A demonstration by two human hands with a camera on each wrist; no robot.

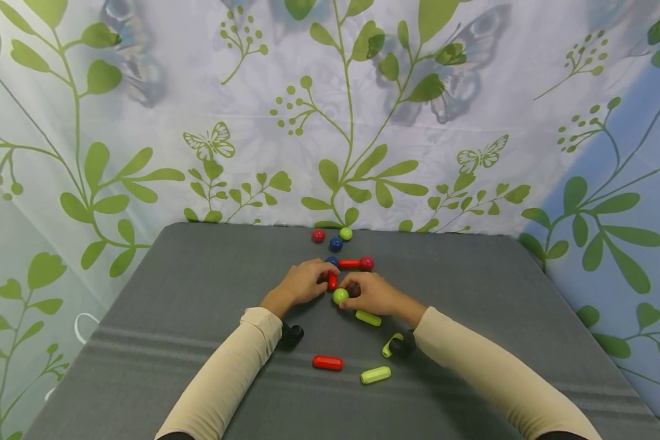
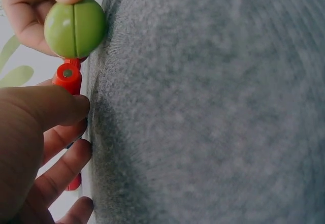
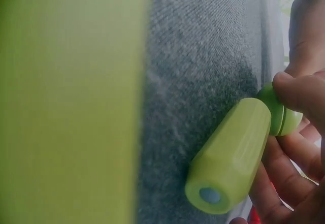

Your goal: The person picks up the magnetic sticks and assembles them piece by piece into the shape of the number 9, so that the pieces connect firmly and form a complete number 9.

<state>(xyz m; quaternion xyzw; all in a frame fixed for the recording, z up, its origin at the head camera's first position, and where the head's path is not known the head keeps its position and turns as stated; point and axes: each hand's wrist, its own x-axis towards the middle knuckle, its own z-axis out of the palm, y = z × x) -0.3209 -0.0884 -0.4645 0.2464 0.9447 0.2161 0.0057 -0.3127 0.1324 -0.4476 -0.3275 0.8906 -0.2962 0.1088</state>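
The left hand [image 1: 307,281] pinches a red rod [image 1: 332,281] between thumb and fingers, its other fingers spread down towards the table [image 1: 209,366], a grip that probably steadies the rod and leaves its near end free. In that end the left wrist view shows a grey disc [image 2: 67,73], perhaps a magnet. The right hand [image 1: 375,292] pinches a green ball [image 1: 340,296] from its right side, thumb nearest the body, so the ball's left side stays bare. The ball is just beside the rod's near end; whether the two touch cannot be told. At the rod's far end sits a blue ball [image 1: 332,263], and from it a second red rod [image 1: 349,264] runs right to a red ball [image 1: 366,263], making a corner that the left hand seems to hold in place. A green rod [image 1: 368,318] lies just below the right hand, likely within easy reach, with a grey disc [image 3: 209,195] in its end too. Three spare balls [image 1: 336,244] lie beyond, apparently out of the hands' way.
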